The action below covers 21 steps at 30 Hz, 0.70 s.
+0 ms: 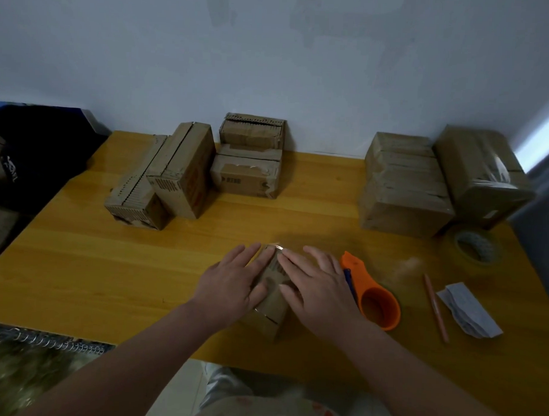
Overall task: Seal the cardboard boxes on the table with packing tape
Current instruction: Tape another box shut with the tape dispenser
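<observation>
A small brown cardboard box point(271, 304) sits near the front edge of the yellow wooden bench point(78, 263), with a strip of clear glossy tape point(276, 250) running over its top and glinting at the far end. Both hands lie flat and spread on it, gripping nothing: the left hand point(233, 278) presses the left side of the top, the right hand point(318, 287) the right, fingers pointing away from the person. Just beside the right hand rests an orange plastic tape dispenser point(375, 301); further right lie a thin pinkish pencil point(436, 308), a folded grey paper point(469, 309) and a loose roll of clear tape point(475, 249). Worn brown boxes point(175, 173) stand well behind on the left, and taped ones point(404, 187) on the right. The likely trouble is uneven smoothing: trapped air or a crease would leave the tape lifting at the seam, and a hard push could slide the light box across the slick bench.
</observation>
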{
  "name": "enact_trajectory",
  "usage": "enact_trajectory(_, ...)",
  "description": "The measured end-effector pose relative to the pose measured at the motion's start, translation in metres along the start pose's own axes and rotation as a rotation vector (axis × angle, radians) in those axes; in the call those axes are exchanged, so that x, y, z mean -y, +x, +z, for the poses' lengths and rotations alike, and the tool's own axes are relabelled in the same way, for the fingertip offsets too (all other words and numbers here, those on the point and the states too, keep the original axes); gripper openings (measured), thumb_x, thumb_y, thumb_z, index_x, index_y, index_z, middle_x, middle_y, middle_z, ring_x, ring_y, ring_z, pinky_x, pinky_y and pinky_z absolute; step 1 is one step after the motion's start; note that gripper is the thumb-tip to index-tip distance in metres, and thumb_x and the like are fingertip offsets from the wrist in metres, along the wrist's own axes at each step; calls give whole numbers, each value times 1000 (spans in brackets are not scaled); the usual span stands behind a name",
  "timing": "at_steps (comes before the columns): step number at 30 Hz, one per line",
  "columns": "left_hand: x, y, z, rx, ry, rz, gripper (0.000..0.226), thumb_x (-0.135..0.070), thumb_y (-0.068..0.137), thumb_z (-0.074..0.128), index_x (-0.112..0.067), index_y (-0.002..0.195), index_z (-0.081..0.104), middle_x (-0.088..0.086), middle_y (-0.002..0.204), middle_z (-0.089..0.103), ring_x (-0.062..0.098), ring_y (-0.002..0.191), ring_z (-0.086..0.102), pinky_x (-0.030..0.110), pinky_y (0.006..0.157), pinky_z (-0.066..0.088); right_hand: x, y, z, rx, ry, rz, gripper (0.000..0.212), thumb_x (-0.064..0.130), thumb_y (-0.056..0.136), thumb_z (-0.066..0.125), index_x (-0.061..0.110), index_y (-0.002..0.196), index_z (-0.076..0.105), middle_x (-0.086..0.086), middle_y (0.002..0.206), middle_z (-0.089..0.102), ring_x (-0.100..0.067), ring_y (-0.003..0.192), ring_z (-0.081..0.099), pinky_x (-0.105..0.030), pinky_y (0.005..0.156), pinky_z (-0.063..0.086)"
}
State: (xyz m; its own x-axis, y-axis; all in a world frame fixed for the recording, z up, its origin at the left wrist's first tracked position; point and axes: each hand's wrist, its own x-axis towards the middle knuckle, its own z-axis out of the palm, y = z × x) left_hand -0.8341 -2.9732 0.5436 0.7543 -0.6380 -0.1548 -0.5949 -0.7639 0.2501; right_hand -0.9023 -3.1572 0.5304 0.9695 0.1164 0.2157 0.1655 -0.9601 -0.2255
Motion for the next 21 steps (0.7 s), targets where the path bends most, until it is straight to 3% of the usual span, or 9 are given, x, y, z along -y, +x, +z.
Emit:
enact_trajectory(6,12,0,1,26,-72,56,76,-73,78,0,-47,149,2,-5,160,8,18,145,8,42,108,36,-18,8,-16,63,300,268,93,77,73,38,30,152,25,10,157,21,-17,142,12,-40,115,17)
enact_trajectory(9,19,0,2,-56,-84,152,69,-70,88,9,-41,149,21,2,155,21,22,141,17,45,105,39,-31,10,-20,246,332,328,104,82,69,53,36,153,11,16,160,5,-14,145,2,-41,117,12)
enact_trajectory(13,24,0,11,-256,-41,325,49,-44,100,30,-19,136,53,2,136,48,24,127,37,43,92,51,-39,14,-18,506,294,223,113,88,59,49,43,152,1,23,158,-14,-13,148,-9,-44,118,5)
enact_trajectory(17,20,0,15,-336,-119,377,45,-37,100,37,-11,126,62,4,126,61,20,116,50,36,92,51,-33,26,-19,577,230,71,111,83,63,58,49,150,-3,25,155,-22,-10,146,-16,-48,119,6)
enact_trajectory(21,17,1,16,-396,-133,405,43,-35,99,39,-7,118,66,6,115,66,18,110,51,26,93,44,-27,38,-26,607,123,-43,114,82,64,60,48,150,-7,23,154,-29,-10,145,-20,-45,118,0)
